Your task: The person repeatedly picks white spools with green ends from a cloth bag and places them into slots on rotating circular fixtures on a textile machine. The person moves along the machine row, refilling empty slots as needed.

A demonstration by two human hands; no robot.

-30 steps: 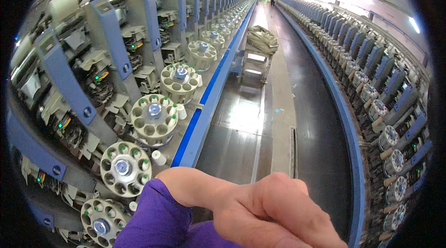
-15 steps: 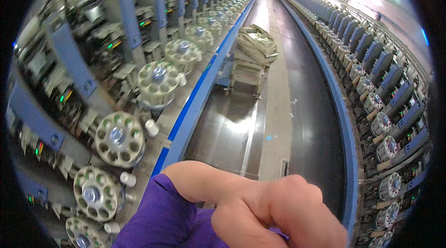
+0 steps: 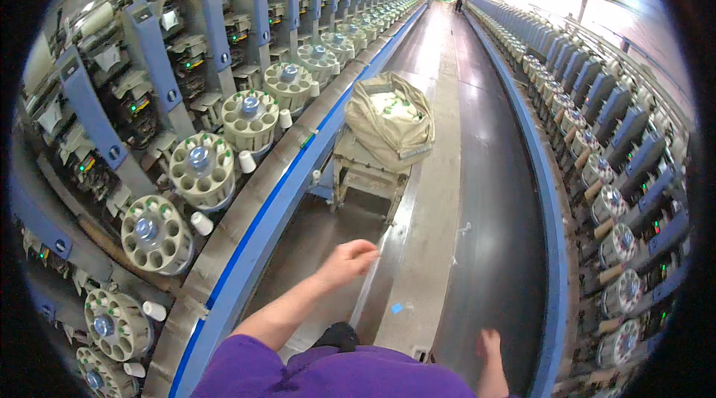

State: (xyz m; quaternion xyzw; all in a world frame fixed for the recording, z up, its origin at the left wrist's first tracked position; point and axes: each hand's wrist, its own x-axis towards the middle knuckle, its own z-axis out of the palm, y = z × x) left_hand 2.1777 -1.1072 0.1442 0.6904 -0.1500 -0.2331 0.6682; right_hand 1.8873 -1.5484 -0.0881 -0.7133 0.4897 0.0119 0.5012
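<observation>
My left hand (image 3: pixel 350 258) is held out over the walkway with its fingers loosely curled together; nothing shows in it. The nearest thing ahead of it is a low, worn cart (image 3: pixel 367 174). On the cart sits an open beige cloth sack (image 3: pixel 365 111) holding several white yarn bobbins (image 3: pixel 397 106) with green tips. Low at the right side of my body hangs my right hand (image 3: pixel 490 342), its fingers mostly hidden from view.
Winding machines line the left, with round bobbin magazines (image 3: pixel 201 167) and white cones (image 3: pixel 201 223) along a blue-edged ledge (image 3: pixel 257 238). A similar row (image 3: pixel 608 204) runs on the right. A person (image 3: pixel 459 3) stands far down the aisle floor (image 3: pixel 485 197).
My left hand, large and near the camera before, is now lower and farther from it. The cart and sack appear nearer, and the sack's contents show. My right hand has come into view.
</observation>
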